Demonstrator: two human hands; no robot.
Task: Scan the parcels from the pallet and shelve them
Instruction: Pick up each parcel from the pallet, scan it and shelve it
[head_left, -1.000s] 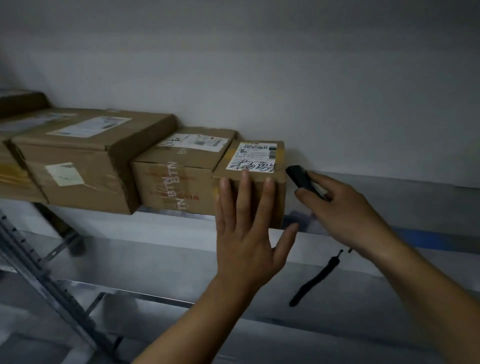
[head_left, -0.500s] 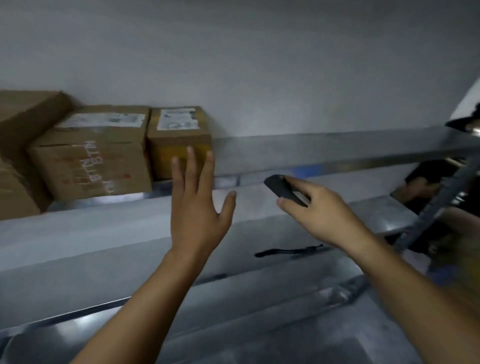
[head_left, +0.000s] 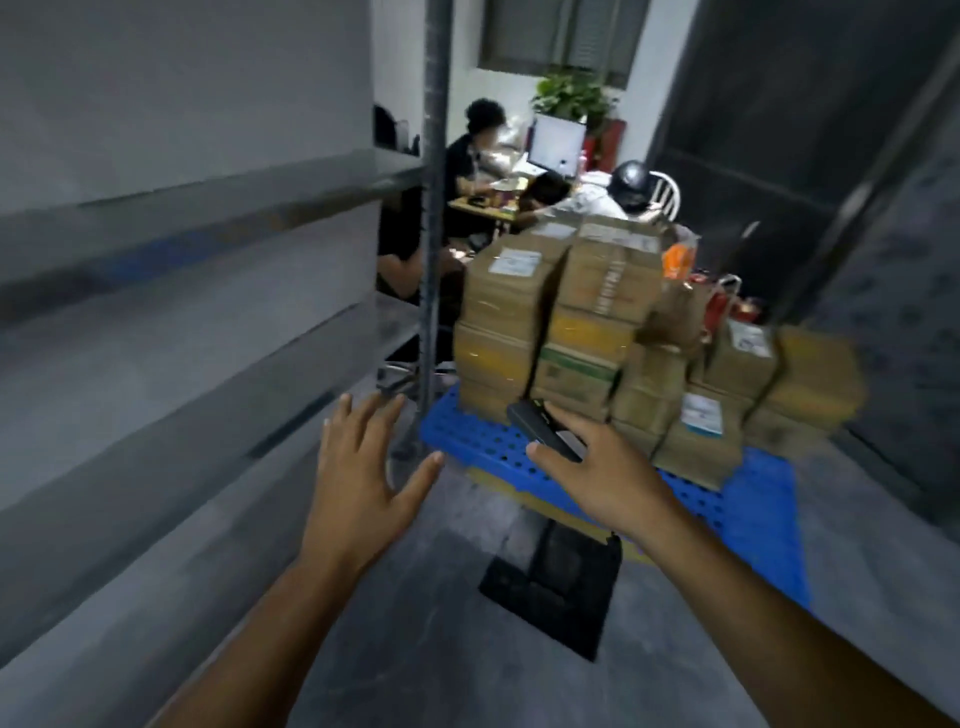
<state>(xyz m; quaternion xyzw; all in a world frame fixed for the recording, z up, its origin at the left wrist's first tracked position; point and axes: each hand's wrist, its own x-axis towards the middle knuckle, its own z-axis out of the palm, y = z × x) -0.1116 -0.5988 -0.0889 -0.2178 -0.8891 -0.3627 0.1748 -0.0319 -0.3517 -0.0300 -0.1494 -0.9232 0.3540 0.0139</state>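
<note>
Several brown cardboard parcels (head_left: 582, 317) are stacked on a blue plastic pallet (head_left: 753, 514) on the floor ahead. My right hand (head_left: 597, 478) holds a black handheld scanner (head_left: 540, 428) out toward the pallet's near corner. My left hand (head_left: 363, 467) hovers in the air with fingers spread, holding nothing, beside the grey metal shelving (head_left: 182, 291) on the left. The view is motion-blurred.
A grey shelf upright (head_left: 434, 208) stands between shelving and pallet. A black mat (head_left: 556, 587) lies on the grey floor below my hands. Behind the pallet, people sit at a desk (head_left: 493, 202) with a monitor. Dark walls close the right side.
My view has swung right and down, away from the shelved boxes to the pallet. Both hands came off the shelf area; the right still holds the scanner.
</note>
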